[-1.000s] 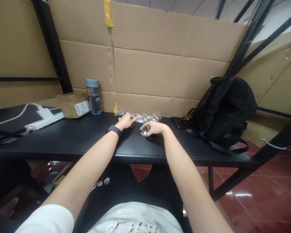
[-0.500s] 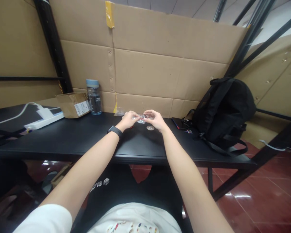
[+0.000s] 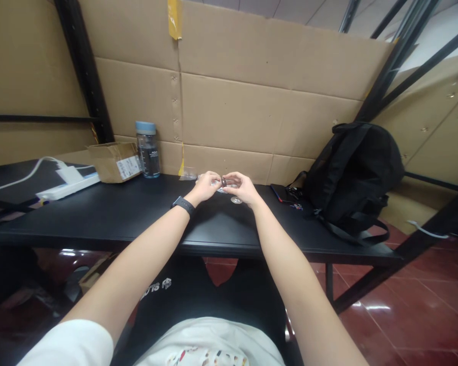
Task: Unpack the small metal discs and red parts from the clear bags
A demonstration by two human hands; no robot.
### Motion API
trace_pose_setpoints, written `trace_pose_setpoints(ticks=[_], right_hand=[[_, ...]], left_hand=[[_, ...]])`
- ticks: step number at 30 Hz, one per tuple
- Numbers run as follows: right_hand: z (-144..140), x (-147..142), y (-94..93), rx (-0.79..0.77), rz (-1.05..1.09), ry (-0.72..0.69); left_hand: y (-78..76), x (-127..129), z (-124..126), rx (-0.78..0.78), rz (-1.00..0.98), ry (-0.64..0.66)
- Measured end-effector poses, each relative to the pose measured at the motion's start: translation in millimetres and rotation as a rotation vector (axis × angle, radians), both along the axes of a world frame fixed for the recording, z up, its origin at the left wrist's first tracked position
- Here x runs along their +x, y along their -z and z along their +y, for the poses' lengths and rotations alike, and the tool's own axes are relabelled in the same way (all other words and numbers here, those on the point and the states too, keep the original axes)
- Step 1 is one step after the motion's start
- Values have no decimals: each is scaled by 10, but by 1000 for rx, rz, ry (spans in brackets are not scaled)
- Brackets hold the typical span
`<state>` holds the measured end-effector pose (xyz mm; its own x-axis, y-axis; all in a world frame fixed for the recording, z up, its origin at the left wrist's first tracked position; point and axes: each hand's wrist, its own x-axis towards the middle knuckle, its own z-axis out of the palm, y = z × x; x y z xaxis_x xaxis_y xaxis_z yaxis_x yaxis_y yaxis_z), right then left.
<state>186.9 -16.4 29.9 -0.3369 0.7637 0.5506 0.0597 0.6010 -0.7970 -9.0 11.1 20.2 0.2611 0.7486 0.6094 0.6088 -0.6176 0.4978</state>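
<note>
Near the back of the black table, both hands meet over small shiny pieces. My left hand (image 3: 206, 185) is closed, its fingertips pinching the near side of a small round disc (image 3: 224, 182) held on edge. From the other side, my right hand (image 3: 242, 188) curls its thumb and fingers around the same disc. Just below the fingertips lies some clear, glossy material (image 3: 221, 190), too small to name. Under my right hand a round, see-through disc (image 3: 236, 200) rests on the table. A clear plastic piece (image 3: 188, 174) lies behind my left hand.
On the left stand a blue-lidded water bottle (image 3: 148, 152), an open cardboard box (image 3: 116, 161) and a white power strip (image 3: 68, 187). To the right are a phone (image 3: 279, 193), keys (image 3: 296, 206) and a black backpack (image 3: 353, 178). A cardboard wall (image 3: 229, 112) closes the back.
The small disc between my fingertips has turned and now shows darker, standing on edge. My hands have stayed in nearly the same place; the view has shifted slightly.
</note>
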Motion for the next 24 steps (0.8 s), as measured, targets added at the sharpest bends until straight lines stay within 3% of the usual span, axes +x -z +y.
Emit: trace_pose_setpoints(ticks=[6, 15, 24], right_hand=[[28, -13, 46, -41, 6, 79], [61, 0, 45, -173, -266, 225], [106, 18, 40, -3, -362, 361]], left_hand=[[-7, 16, -33, 11, 5, -41], [-53, 40, -141, 45, 17, -101], [-66, 51, -157, 38, -18, -89]])
